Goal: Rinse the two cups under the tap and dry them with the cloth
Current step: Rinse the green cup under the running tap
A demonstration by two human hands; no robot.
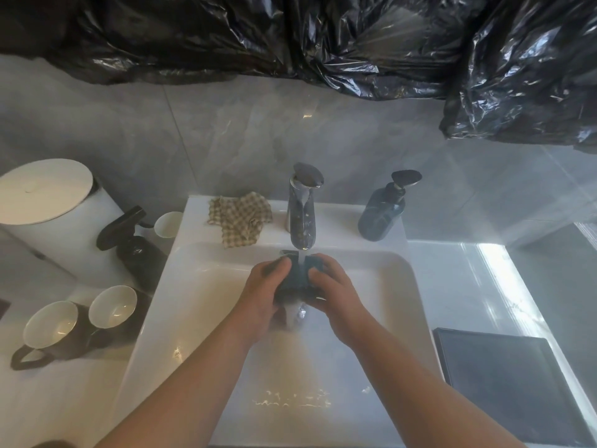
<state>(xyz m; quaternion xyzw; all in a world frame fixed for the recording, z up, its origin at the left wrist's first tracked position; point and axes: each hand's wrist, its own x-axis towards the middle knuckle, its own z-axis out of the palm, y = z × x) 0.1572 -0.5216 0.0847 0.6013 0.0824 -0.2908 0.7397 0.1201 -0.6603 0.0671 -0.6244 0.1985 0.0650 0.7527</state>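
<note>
Rinsing: one dark cup point(295, 282) sits under the running tap point(302, 215), at the 12 o'clock end of the sink point(387, 302); by my reading this is the rinse step, with all drying left to do.
Left hand point(268, 286): wraps the cup from 9 o'clock, fingers point(277, 265) curled and clamped on its wall.
Right hand point(329, 286): wraps the cup from 3 o'clock, fingers point(318, 265) likewise clamped on it.
Cup contents: water lands on it between the hands and pours off toward 6 o'clock; its inside is hidden, so I cannot tell how full it is.
Cloth point(240, 218): checked, crumpled on the sink ledge at 11 o'clock, beside the tap; no hand is on it, so drying looks unstarted.
Other cups: a handled mug point(50, 324) and a second mug point(113, 307) lie tilted on the desk point(452, 286) at 9 o'clock of the sink, pale insides showing and seemingly empty; whether either is rinsed I cannot tell.
White cup point(168, 224): stands at 10 o'clock beside a black spray bottle point(132, 240); nothing visible inside.
Soap bottle point(381, 215): blue pump bottle at 1 o'clock of the sink; its fill level is unclear.
Sink contents: a film of water running toward 6 o'clock, no dishes.
Tray point(504, 383): dark, flat, at 4 o'clock, nothing on it.
</note>
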